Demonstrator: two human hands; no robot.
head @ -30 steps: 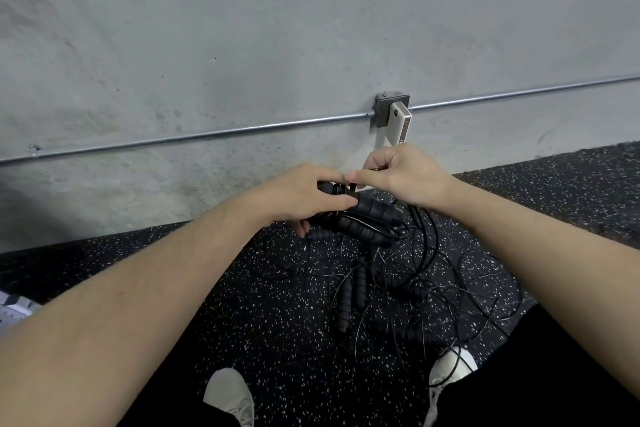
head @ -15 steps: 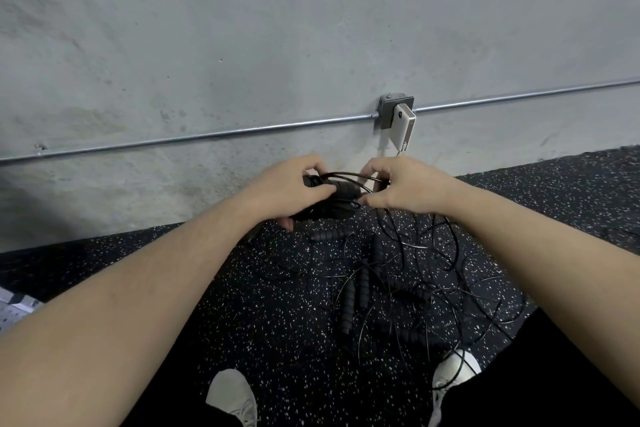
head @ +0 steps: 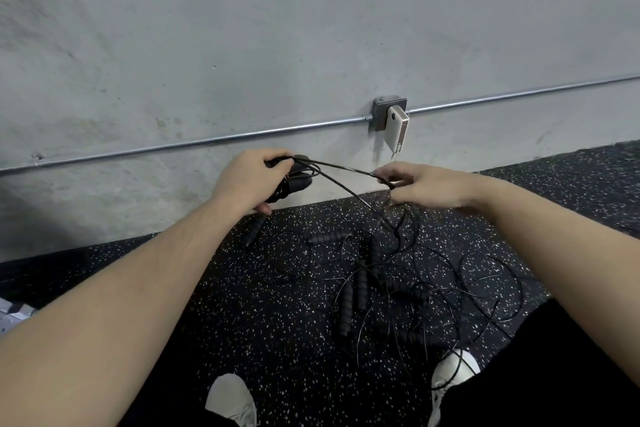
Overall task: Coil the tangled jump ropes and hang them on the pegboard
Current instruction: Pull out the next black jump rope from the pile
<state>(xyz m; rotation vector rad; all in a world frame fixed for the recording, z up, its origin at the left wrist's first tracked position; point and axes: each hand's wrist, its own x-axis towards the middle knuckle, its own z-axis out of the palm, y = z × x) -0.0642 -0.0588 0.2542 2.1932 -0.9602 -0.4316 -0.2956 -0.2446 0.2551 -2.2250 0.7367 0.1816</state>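
Observation:
My left hand (head: pixel 251 180) grips two black ribbed jump-rope handles (head: pixel 294 180) held together above the floor. A thin black cord (head: pixel 341 168) runs taut from those handles to my right hand (head: pixel 420 185), which pinches it between thumb and fingers. A second strand slopes from the handles down into the tangled pile of ropes (head: pixel 391 284) on the speckled floor. Several more black handles (head: pixel 346 305) lie in that pile, wrapped in loose cord loops. No pegboard is in view.
A grey concrete wall (head: pixel 311 28) stands close ahead, with a metal conduit (head: pixel 207 142) and an outlet box holding a white charger (head: pixel 396 126). My two white shoes (head: pixel 232 400) stand on the black rubber floor (head: pixel 263 308); cord loops reach the right shoe (head: pixel 453 369).
My hands have drawn apart: the left lifted the handles up and left, the right slid rightward along the cord, stretching it taut. More handles now lie uncovered on the floor.

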